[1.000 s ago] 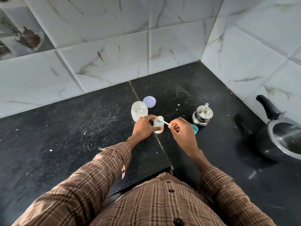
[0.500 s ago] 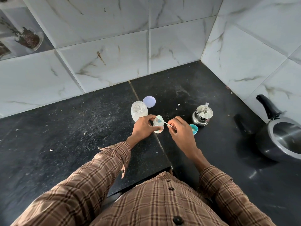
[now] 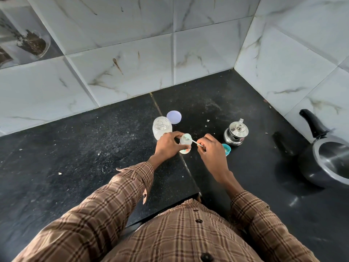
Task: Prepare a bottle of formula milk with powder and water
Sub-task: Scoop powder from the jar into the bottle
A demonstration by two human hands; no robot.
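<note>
Presently: baby bottle (image 3: pixel 185 143) on worktop (image 3: pixel 94 148), just before the powder jar (image 3: pixel 162 127); left hand (image 3: pixel 167 146) grips it, right hand (image 3: pixel 211 152) pinches scoop (image 3: pixel 190 139) at its mouth. Risk: a tilted scoop spills powder.

Corner of a kitchen: a black speckled stone bench (image 3: pixel 75 148) with a seam, meeting two walls of glossy white marble-veined tiles (image 3: pixel 132 72); soft, diffuse light reflects off the tiles.
</note>
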